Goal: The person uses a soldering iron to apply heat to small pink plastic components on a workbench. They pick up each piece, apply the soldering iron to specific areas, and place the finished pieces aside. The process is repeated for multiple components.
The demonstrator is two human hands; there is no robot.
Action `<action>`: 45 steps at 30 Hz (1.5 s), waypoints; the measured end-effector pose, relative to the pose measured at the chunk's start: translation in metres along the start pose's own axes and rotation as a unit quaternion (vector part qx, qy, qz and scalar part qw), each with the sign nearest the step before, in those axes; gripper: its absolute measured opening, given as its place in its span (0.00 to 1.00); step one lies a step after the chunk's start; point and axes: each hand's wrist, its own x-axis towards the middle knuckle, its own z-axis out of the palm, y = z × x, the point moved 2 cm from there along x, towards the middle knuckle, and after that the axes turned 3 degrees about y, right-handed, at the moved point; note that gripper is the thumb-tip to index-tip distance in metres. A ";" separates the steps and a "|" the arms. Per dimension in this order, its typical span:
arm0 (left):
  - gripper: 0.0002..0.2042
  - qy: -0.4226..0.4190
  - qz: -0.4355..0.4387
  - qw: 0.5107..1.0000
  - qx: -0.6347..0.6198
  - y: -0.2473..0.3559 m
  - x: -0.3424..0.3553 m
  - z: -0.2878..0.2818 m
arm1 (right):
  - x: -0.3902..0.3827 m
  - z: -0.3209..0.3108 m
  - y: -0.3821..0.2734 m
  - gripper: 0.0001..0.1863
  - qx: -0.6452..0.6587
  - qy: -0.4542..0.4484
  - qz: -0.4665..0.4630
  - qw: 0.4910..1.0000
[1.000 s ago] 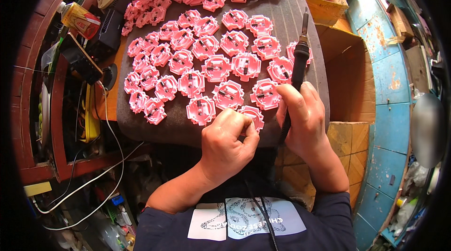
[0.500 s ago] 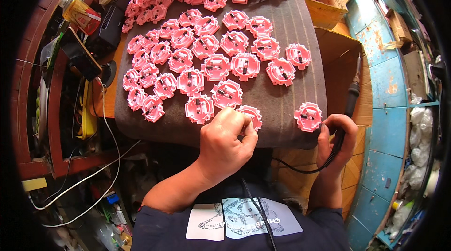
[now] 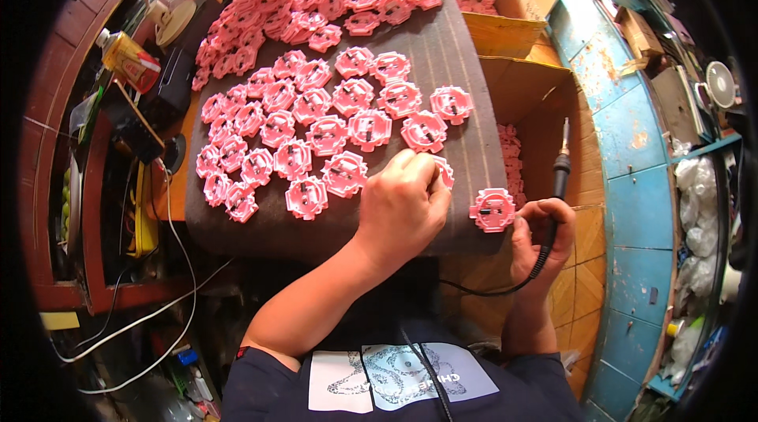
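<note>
Within the right hand [image 3: 526,256] stands a soldering iron [image 3: 560,172].

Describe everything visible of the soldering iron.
The soldering iron has a slim metallic-looking tip, a black handle, and a ribbed black sleeve leading into a black cord. The right hand holds it nearly upright, tip up, right of the dark work surface, with the open cardboard box behind. Its tip seems to touch nothing; its heat cannot be seen.
</note>
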 end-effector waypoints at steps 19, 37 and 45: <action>0.19 -0.061 0.190 0.978 0.058 -0.012 -0.036 -0.047 | -0.005 0.086 -0.027 0.25 -0.097 -0.120 -0.245 0.957; 0.10 -0.075 0.047 0.993 -0.079 -0.021 -0.028 -0.041 | 0.001 0.088 -0.017 0.27 -0.071 -0.150 -0.218 0.962; 0.08 -0.049 0.012 0.994 -0.093 -0.018 -0.027 -0.040 | -0.001 0.086 -0.027 0.24 -0.090 -0.151 -0.333 0.926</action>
